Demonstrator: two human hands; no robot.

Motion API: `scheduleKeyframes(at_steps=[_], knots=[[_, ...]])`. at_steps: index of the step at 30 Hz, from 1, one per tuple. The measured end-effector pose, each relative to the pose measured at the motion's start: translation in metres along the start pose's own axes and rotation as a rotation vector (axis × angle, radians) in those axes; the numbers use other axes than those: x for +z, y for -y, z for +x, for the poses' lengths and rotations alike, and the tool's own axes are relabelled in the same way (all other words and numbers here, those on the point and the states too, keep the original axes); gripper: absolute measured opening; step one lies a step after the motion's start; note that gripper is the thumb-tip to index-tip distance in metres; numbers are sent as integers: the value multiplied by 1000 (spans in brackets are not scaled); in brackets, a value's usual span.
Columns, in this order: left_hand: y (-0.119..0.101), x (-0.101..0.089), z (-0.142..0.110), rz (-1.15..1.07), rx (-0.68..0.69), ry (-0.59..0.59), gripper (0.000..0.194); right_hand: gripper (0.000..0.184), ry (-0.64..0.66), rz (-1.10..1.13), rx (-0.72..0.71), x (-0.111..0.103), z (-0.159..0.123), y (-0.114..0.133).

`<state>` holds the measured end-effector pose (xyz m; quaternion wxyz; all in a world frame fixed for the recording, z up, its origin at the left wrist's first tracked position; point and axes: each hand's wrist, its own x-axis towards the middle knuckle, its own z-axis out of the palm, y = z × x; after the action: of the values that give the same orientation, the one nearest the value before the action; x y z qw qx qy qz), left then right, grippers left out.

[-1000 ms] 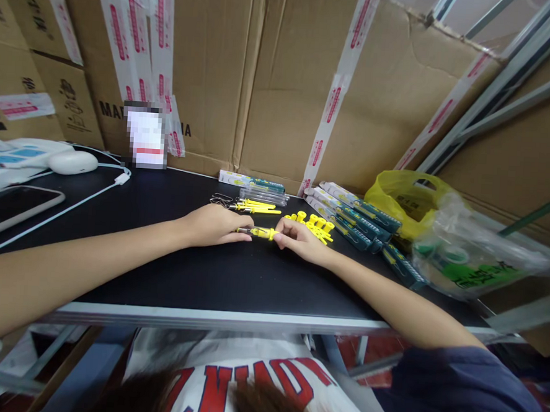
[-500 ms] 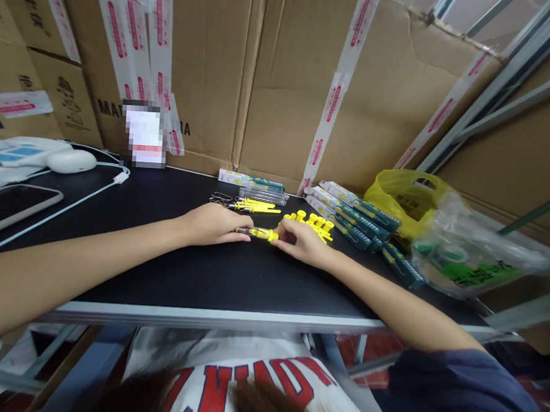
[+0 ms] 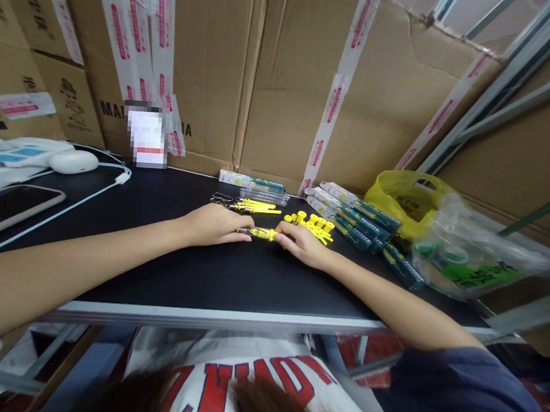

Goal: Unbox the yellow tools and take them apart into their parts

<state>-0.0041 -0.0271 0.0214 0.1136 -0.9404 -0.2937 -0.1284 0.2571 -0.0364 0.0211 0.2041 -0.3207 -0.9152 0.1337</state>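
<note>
Between my two hands, just over the black table, lies a small pen-like tool [image 3: 263, 233] with a clear barrel, yellow parts and a dark metal end. My left hand [image 3: 215, 224] pinches the metal end between thumb and fingers. At the yellow flanged end, the fingertips of my right hand [image 3: 303, 242] are closed on it. Behind my left hand rest several yellow sticks with metal ends and wire clips [image 3: 260, 207], beside clear tubes [image 3: 269, 197]. A heap of loose yellow flanged pieces [image 3: 318, 224] sits right behind my right hand.
Slim green-and-white boxes [image 3: 356, 214] are stacked at the right, and another box [image 3: 248, 181] lies at the back. Beyond them are a yellow bag [image 3: 396, 201] and a clear plastic bag [image 3: 467, 261]. Phone [image 3: 18, 209], white case [image 3: 75, 162] and cable occupy the left. Cardboard [image 3: 291, 95] walls the back.
My right fingers have shifted slightly at the yellow end, and the thumb and fingertips now sit closer together. My left hand keeps its pinch, with the tool almost unmoved.
</note>
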Motion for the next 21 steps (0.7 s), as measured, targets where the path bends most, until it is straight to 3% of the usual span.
scheduleKeyframes(at_steps=[12,21], knots=[[2,3,-1,-22,20,-24,34,16,-52,-68,-66,1,-2,-2],[1,3,0,-35,3,-32,35,25,-40,-164,-37,-3,-1,1]])
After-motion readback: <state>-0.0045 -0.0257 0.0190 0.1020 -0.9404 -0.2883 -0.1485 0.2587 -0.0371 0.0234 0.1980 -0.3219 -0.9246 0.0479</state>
